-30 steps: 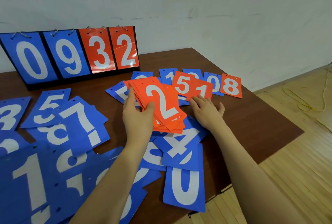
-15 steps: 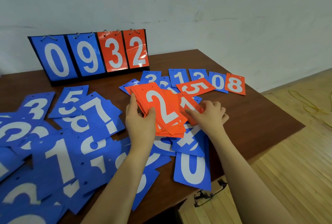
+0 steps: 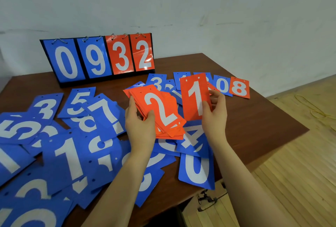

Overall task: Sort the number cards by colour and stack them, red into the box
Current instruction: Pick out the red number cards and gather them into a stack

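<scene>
Two hands held red number cards above a table strewn with blue ones.

The left hand (image 3: 140, 126) gripped a fanned stack of red cards (image 3: 160, 115), a 2 on top, thumb pressed on its face. The right hand (image 3: 214, 114) pinched a red 1 card (image 3: 195, 97) upright just beside the stack. A red 8 card (image 3: 239, 88) lay on the wooden table (image 3: 254, 117) near a scoreboard stand (image 3: 98, 57) showing 0932. No box was in view.

There is just one camera, and it sits on my head. It looks forward and down, close over my left hand (image 3: 140, 124) and my right hand (image 3: 215, 115). The brown wooden table (image 3: 254, 117) fills the middle and the left of the view. Farther off I see the pale wall (image 3: 200, 8), with the light wooden floor (image 3: 300, 172) on the right.
</scene>
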Tool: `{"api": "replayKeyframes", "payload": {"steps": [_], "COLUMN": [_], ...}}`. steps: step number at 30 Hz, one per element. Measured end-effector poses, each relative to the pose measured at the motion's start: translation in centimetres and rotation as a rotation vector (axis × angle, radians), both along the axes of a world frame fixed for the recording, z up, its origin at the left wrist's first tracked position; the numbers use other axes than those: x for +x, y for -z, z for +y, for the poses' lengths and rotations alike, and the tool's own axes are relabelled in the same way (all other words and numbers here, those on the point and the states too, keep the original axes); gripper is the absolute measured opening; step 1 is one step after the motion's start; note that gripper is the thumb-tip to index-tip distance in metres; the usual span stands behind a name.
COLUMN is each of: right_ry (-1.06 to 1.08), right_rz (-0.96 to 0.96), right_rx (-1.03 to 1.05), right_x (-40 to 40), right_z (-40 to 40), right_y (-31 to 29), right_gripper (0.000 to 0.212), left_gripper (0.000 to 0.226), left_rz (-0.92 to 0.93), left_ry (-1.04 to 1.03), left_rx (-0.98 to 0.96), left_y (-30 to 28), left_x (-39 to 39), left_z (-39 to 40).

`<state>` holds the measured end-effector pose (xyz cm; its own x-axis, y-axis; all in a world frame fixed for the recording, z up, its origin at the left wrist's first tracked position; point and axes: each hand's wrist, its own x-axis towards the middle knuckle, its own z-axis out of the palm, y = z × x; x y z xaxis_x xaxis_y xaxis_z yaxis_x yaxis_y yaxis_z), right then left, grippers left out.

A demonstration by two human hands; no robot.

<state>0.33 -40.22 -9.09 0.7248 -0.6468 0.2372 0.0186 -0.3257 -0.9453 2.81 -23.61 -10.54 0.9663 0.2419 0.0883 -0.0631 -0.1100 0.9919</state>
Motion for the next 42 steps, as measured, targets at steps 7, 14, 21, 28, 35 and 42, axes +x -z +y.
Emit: {"api": "replayKeyframes", "payload": {"steps": [7, 14, 21, 28, 35, 42], "right_ry": [-0.037, -0.102, -0.175, -0.15, -0.323, -0.449], "right_rz": [-0.177, -0.099, 0.074, 0.371, 0.734, 0.546], "right_rx": [0.122, 0.127, -0.127, -0.469, -0.813, -0.845], "right_x": [-1.0, -0.9, 0.6, 4.6, 7.5, 3.1], "right_z": [2.4, 2.9, 4.0, -2.0, -4.4, -4.6], "right_y": [-0.5, -1.0, 0.1, 1.6, 2.7, 2.6], "right_gripper": [0.031, 0.034, 0.037, 0.048, 0.054, 0.042], "left_gripper": [0.066, 0.066, 0.072, 0.071, 0.068, 0.066], "left_rz": [-0.049, -0.054, -0.021, 0.003, -0.04, -0.063], "left_ry": [0.029, 0.083, 0.118, 0.045, 0.035, 0.057], "left_rx": [0.028, 0.023, -0.088, -0.069, 0.038, 0.071], "left_y": [-0.7, -0.9, -1.3, 0.0, 0.3, -0.3], "left_x": [-0.6, -0.5, 0.2, 3.3, 4.2, 2.5], "left_z": [0.2, 0.0, -1.4, -1.6, -1.2, -0.7]}}
